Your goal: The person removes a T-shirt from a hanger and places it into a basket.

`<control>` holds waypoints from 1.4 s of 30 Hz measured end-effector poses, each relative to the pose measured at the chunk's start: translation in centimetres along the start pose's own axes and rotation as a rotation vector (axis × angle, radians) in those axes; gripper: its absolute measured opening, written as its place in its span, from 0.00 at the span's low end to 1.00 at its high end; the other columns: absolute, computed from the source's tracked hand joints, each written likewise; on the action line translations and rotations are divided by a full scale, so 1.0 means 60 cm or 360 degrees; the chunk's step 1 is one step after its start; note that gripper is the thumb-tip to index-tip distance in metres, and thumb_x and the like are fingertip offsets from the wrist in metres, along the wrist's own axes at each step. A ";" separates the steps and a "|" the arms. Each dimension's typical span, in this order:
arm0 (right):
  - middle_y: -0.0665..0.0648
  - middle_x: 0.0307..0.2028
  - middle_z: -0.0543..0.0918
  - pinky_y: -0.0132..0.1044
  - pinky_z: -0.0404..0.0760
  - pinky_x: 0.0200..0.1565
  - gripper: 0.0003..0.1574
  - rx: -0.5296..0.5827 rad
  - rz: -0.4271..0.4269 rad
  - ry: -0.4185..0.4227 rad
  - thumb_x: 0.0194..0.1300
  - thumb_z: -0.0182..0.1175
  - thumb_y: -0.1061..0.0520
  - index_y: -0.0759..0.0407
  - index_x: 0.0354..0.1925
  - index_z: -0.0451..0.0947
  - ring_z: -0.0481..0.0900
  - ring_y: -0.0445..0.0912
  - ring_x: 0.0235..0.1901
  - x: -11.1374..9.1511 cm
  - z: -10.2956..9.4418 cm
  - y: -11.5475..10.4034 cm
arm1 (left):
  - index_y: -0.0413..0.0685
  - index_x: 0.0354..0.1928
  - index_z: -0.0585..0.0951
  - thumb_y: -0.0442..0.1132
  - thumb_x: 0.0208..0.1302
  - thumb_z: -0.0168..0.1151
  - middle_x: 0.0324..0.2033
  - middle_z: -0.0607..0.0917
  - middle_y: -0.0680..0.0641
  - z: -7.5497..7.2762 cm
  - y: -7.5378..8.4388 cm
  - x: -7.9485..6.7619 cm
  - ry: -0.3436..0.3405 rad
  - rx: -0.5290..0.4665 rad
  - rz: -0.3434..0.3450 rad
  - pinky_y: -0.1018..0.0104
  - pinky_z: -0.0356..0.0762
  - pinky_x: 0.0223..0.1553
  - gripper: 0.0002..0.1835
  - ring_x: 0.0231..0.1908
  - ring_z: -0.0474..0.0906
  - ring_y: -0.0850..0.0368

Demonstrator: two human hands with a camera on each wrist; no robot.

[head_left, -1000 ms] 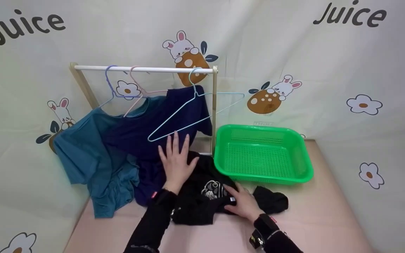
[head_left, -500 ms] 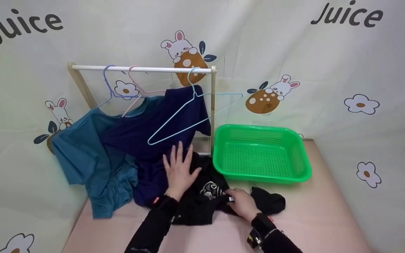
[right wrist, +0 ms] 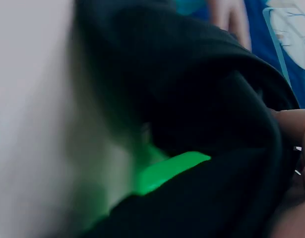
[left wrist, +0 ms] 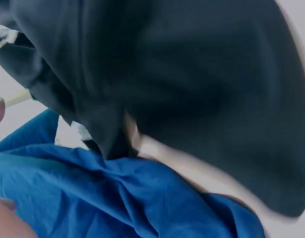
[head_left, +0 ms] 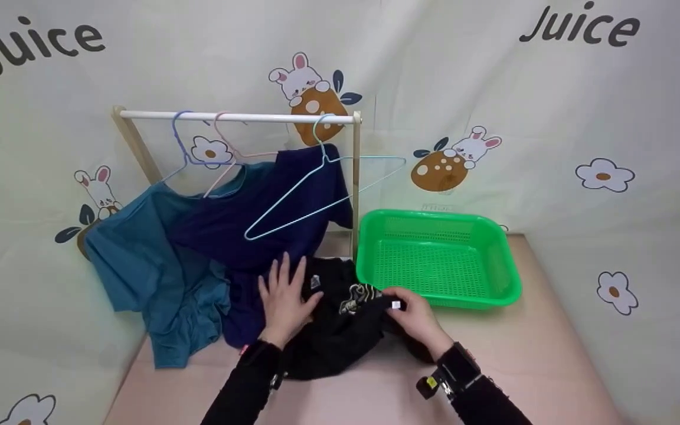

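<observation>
A black garment (head_left: 331,339) with a pale printed motif and a white tag lies crumpled on the pink table. My right hand (head_left: 418,319) pinches its edge by the tag and holds that part raised. In the right wrist view, the cloth (right wrist: 216,198) hangs in a fold from the fingertips. My left hand (head_left: 285,304), fingers straight and spread, is at the garment's left side, beside a navy shirt (head_left: 257,218); whether it presses on cloth cannot be told. The left wrist view has the black cloth (left wrist: 207,84) above blue fabric (left wrist: 122,193).
Behind stands a clothes rack (head_left: 245,117) with a teal shirt (head_left: 133,248) and the navy shirt on hangers. A bare light-blue hanger (head_left: 293,205) hangs at its right end. To the right, a green plastic basket (head_left: 514,283) sits on the table (head_left: 493,372).
My right hand closed on the black garment's edge and lifted it, drawing in the right-hand part. My left hand moved down, then slightly left, away from the light-blue hanger.
</observation>
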State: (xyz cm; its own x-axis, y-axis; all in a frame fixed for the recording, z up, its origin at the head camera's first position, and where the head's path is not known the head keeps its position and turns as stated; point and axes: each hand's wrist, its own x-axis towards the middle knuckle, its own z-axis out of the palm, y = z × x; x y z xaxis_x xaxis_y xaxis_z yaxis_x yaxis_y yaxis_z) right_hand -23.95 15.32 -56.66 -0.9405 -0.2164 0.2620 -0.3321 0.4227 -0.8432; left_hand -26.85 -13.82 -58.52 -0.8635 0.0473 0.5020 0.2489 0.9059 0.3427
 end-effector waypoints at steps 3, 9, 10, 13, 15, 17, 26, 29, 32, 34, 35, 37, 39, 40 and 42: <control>0.65 0.51 0.83 0.57 0.70 0.60 0.21 0.0171 0.0067 0.0059 0.56 0.63 0.72 0.65 0.50 0.81 0.77 0.62 0.56 0.009 -0.001 -0.021 | 0.53 0.73 0.67 0.58 0.54 0.71 0.73 0.60 0.36 -0.009 -0.003 0.001 -0.0043 -0.0088 -0.0055 0.27 0.47 0.63 0.45 0.71 0.51 0.34; 0.66 0.52 0.81 0.45 0.70 0.60 0.21 0.0547 0.0176 0.0218 0.57 0.60 0.73 0.72 0.51 0.79 0.76 0.55 0.56 0.028 -0.002 -0.065 | 0.52 0.73 0.66 0.58 0.57 0.70 0.72 0.60 0.35 -0.021 -0.003 0.003 -0.0058 -0.0189 -0.0129 0.28 0.46 0.63 0.44 0.71 0.51 0.33; 0.65 0.52 0.81 0.42 0.71 0.59 0.21 0.0611 0.0191 0.0249 0.57 0.59 0.73 0.73 0.51 0.78 0.76 0.52 0.55 0.031 -0.005 -0.074 | 0.52 0.73 0.66 0.58 0.57 0.70 0.72 0.61 0.35 -0.022 -0.004 0.003 -0.0051 -0.0188 -0.0138 0.28 0.47 0.63 0.44 0.71 0.51 0.32; 0.62 0.50 0.81 0.35 0.75 0.52 0.22 0.0797 0.0208 0.0338 0.59 0.57 0.74 0.77 0.53 0.75 0.77 0.45 0.50 0.042 -0.022 -0.103 | 0.51 0.73 0.66 0.58 0.57 0.70 0.72 0.60 0.35 -0.025 -0.009 0.002 -0.0023 -0.0197 -0.0164 0.27 0.46 0.63 0.44 0.71 0.51 0.32; 0.59 0.49 0.81 0.33 0.77 0.49 0.22 0.0912 0.0190 0.0394 0.59 0.55 0.75 0.77 0.54 0.74 0.77 0.43 0.48 0.049 -0.041 -0.121 | 0.50 0.73 0.66 0.57 0.56 0.71 0.72 0.60 0.34 -0.028 -0.013 0.000 -0.0006 -0.0203 -0.0179 0.27 0.46 0.63 0.45 0.70 0.51 0.31; 0.55 0.48 0.81 0.33 0.78 0.46 0.21 0.1026 0.0143 0.0447 0.60 0.53 0.76 0.75 0.53 0.76 0.78 0.42 0.47 0.055 -0.064 -0.138 | 0.49 0.73 0.66 0.57 0.56 0.71 0.72 0.60 0.33 -0.033 -0.018 -0.001 0.0005 -0.0211 -0.0193 0.27 0.46 0.63 0.45 0.70 0.51 0.31; 0.50 0.44 0.82 0.30 0.79 0.44 0.25 0.1234 -0.0018 0.0779 0.64 0.49 0.77 0.55 0.44 0.83 0.78 0.41 0.46 0.081 -0.188 -0.170 | 0.47 0.73 0.66 0.55 0.57 0.71 0.71 0.61 0.32 -0.072 -0.043 -0.012 0.0037 -0.0227 -0.0222 0.29 0.43 0.64 0.44 0.71 0.49 0.31; 0.51 0.43 0.82 0.30 0.79 0.42 0.23 0.1275 0.0013 0.0877 0.65 0.49 0.77 0.55 0.41 0.83 0.79 0.41 0.44 0.090 -0.221 -0.168 | 0.45 0.72 0.66 0.54 0.58 0.71 0.70 0.62 0.31 -0.083 -0.051 -0.017 0.0076 -0.0217 -0.0187 0.28 0.44 0.63 0.44 0.70 0.50 0.29; 0.50 0.42 0.82 0.29 0.79 0.42 0.22 0.1244 0.0002 0.0959 0.65 0.49 0.77 0.55 0.40 0.82 0.79 0.41 0.43 0.096 -0.250 -0.165 | 0.44 0.72 0.67 0.54 0.57 0.71 0.70 0.62 0.30 -0.092 -0.061 -0.023 0.0114 -0.0208 -0.0160 0.29 0.44 0.63 0.43 0.69 0.51 0.28; 0.50 0.42 0.82 0.29 0.79 0.43 0.21 0.1154 -0.0001 0.1007 0.65 0.50 0.77 0.56 0.40 0.82 0.79 0.42 0.43 0.102 -0.265 -0.158 | 0.43 0.71 0.68 0.53 0.57 0.72 0.69 0.63 0.30 -0.098 -0.066 -0.026 0.0127 -0.0213 -0.0167 0.29 0.45 0.63 0.43 0.69 0.51 0.27; 0.50 0.42 0.82 0.29 0.79 0.43 0.20 0.1096 0.0004 0.1029 0.65 0.51 0.76 0.57 0.41 0.82 0.78 0.42 0.44 0.104 -0.270 -0.154 | 0.42 0.71 0.68 0.52 0.57 0.72 0.69 0.63 0.29 -0.101 -0.069 -0.027 0.0135 -0.0215 -0.0170 0.29 0.45 0.63 0.42 0.69 0.52 0.27; 0.50 0.44 0.81 0.29 0.78 0.45 0.17 0.0964 0.0031 0.1063 0.65 0.52 0.75 0.59 0.43 0.80 0.77 0.43 0.45 0.111 -0.280 -0.141 | 0.41 0.70 0.69 0.51 0.57 0.72 0.69 0.63 0.29 -0.105 -0.073 -0.029 0.0144 -0.0227 -0.0178 0.29 0.46 0.62 0.41 0.69 0.52 0.27; 0.53 0.47 0.79 0.30 0.76 0.49 0.16 0.0836 0.0081 0.1062 0.66 0.53 0.74 0.63 0.48 0.78 0.76 0.45 0.48 0.117 -0.288 -0.121 | 0.41 0.69 0.70 0.51 0.57 0.72 0.68 0.64 0.29 -0.108 -0.076 -0.030 0.0151 -0.0237 -0.0181 0.29 0.47 0.62 0.41 0.68 0.53 0.27; 0.55 0.49 0.79 0.30 0.74 0.51 0.16 0.0758 0.0116 0.1043 0.66 0.53 0.73 0.66 0.51 0.77 0.75 0.46 0.51 0.119 -0.293 -0.109 | 0.41 0.69 0.70 0.51 0.57 0.72 0.68 0.64 0.29 -0.110 -0.077 -0.031 0.0154 -0.0241 -0.0181 0.28 0.47 0.61 0.40 0.68 0.53 0.27; 0.61 0.56 0.76 0.33 0.70 0.58 0.19 0.0562 0.0210 0.0948 0.68 0.54 0.70 0.70 0.57 0.73 0.72 0.48 0.58 0.121 -0.302 -0.080 | 0.41 0.69 0.71 0.50 0.57 0.72 0.68 0.65 0.29 -0.111 -0.078 -0.033 0.0156 -0.0250 -0.0179 0.28 0.48 0.61 0.40 0.68 0.53 0.27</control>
State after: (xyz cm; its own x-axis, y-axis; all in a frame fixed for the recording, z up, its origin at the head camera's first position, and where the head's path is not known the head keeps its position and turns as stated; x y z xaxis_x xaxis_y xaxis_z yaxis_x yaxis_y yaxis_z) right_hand -30.46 27.64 -42.20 -0.8839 0.3785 0.2747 -0.2646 0.0795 -0.9611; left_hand -23.38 -20.99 -55.82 -0.8448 -0.0988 0.5259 0.2252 0.8260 0.5168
